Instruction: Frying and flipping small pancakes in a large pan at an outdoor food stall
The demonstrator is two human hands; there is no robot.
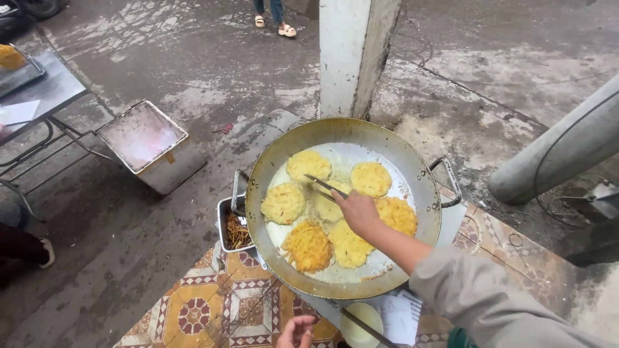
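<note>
Item one, the wet concrete ground (pixel 193 71), which fills most of your view, with a white pillar (pixel 351 55) rising behind your work and a grey pipe (pixel 561 154) slanting at your right. Item two, the patterned tile floor (pixel 206 309) under your station. Item three, the large round pan (pixel 345 206), two-handled, holding pale oil and seven yellow fritters (pixel 308 245) lying close together, several touching. Item four, the white foam box (pixel 148 145) on the concrete at your left, open-topped, its contents unclear. Item five, the metal table (pixel 39 90) at far left, carrying a tray. Item six, the small steel tin (pixel 235 229) tucked against the pan's left rim, holding brown fried scraps. Item seven, your right hand (pixel 358 209), over the pan's middle, closed around a pair of chopsticks (pixel 325 187); their long axis runs from your fingers up and to the left, tips over the oil between the fritters. Item eight, your left hand (pixel 296 332), at the bottom edge, fingers curled loosely, holding nothing you can see. Item nine, a small pale bowl (pixel 361 322) just beside it.
</note>
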